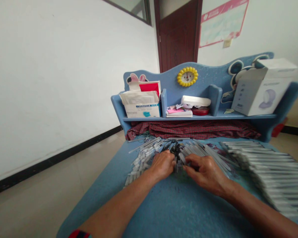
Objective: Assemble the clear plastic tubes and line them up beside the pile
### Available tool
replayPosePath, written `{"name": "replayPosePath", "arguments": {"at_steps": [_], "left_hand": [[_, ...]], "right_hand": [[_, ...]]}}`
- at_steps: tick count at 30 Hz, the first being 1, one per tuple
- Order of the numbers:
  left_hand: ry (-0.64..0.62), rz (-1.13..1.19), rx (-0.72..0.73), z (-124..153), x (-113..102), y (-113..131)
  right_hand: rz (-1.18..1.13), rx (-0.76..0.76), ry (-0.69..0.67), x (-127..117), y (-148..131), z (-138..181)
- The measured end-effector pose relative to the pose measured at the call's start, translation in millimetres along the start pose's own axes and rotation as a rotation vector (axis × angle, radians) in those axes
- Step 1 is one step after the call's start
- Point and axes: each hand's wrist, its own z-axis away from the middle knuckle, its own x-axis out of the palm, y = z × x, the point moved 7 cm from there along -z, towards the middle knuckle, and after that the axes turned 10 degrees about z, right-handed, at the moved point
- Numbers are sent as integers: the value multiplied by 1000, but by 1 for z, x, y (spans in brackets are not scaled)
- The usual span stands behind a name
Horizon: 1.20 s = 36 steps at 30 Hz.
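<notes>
My left hand is closed, its fingers curled in at a small heap of black and clear pen parts; whatever it holds is hidden. Across from it, my right hand has thumb and forefinger closed around a clear plastic pen cap, slightly blurred. The two hands almost meet over the heap. Clear caps lie spread to the left of my left hand. Beyond my right hand are translucent pen barrels laid side by side.
Stacked pens cover the right side of the blue table. A checked cloth lies under the back shelf. On that shelf stand a mask box, notebooks and a large white carton. A yellow clock hangs above.
</notes>
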Motion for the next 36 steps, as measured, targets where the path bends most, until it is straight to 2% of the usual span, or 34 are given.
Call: {"name": "replayPosePath", "arguments": {"at_steps": [7, 9, 13, 16, 19, 25, 36], "left_hand": [[17, 149, 8, 0, -7, -10], [40, 393, -63, 0, -11, -16], [90, 1048, -190, 0, -19, -18], [144, 1258, -198, 2, -28, -11], [170, 1341, -202, 5, -31, -5], [178, 1365, -185, 7, -32, 5], [182, 1321, -117, 9, -33, 11]], "right_hand": [[45, 11, -8, 0, 3, 0], [117, 5, -18, 0, 4, 0], [242, 3, -60, 5, 6, 1], [298, 2, -68, 7, 7, 1], [358, -29, -56, 8, 5, 1], [421, -37, -28, 7, 5, 1], [352, 28, -48, 5, 6, -1]]}}
